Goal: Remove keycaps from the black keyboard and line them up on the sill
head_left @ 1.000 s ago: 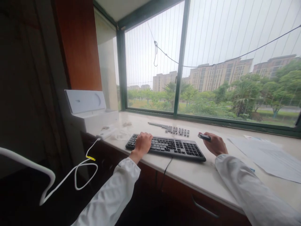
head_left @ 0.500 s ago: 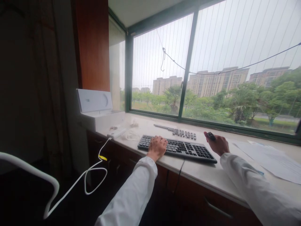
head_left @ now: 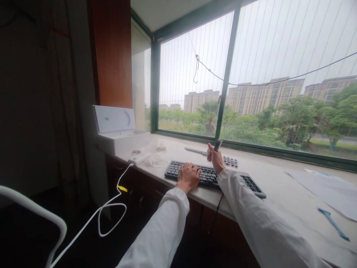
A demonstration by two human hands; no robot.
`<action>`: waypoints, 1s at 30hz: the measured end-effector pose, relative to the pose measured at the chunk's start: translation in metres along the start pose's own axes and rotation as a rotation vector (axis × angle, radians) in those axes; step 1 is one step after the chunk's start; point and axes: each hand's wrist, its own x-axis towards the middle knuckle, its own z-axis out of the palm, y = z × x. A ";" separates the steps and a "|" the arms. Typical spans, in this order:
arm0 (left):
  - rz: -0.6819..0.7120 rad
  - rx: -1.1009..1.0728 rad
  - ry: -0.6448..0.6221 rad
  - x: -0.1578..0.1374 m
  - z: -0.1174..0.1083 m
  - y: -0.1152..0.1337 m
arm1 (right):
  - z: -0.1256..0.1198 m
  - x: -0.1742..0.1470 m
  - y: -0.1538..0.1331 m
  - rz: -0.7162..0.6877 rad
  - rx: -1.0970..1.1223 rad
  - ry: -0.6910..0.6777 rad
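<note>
A black keyboard lies on the pale stone sill near its front edge. My left hand rests on the keyboard's left half, fingers curled over the keys. My right hand hovers above the keyboard's middle and grips a small dark tool that points up and away. Behind the keyboard, rows of loose dark keycaps sit on the sill, partly hidden by my right hand.
An open white box stands at the sill's left end beside a white charger with a cable hanging down. Papers and a blue strip lie at right. Window glass runs along the back.
My right hand with the tool has swung left from beside the keyboard's right end to above its middle. The left hand stays on the keys. The view shifted slightly.
</note>
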 end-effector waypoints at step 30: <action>-0.002 -0.028 -0.092 0.005 0.001 -0.004 | 0.025 0.000 0.036 0.241 0.398 0.054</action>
